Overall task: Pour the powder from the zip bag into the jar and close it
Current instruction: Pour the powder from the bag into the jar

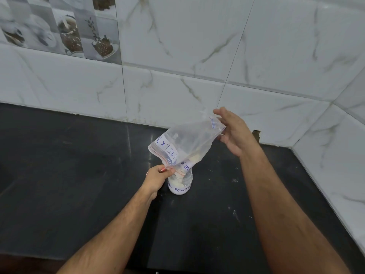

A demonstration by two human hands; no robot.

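My left hand [158, 174] pinches the zip-bag [185, 144] mouth corner right at the jar [180, 183] rim, keeping the opening over the neck. The jar stands upright on the black countertop [79, 175], lid off, white powder filling its lower part, a handwritten label round it. Higher and further back, my right hand [231, 131] holds the bag's bottom end up, fingers loosely extended against the film rather than clenched. To pour well, I judge I should keep lifting that end and tap lightly, since clumps cling inside. The film is thin, crinkly, clear; white specks dust the counter; glossy marble-veined tiles [197, 56] behind.
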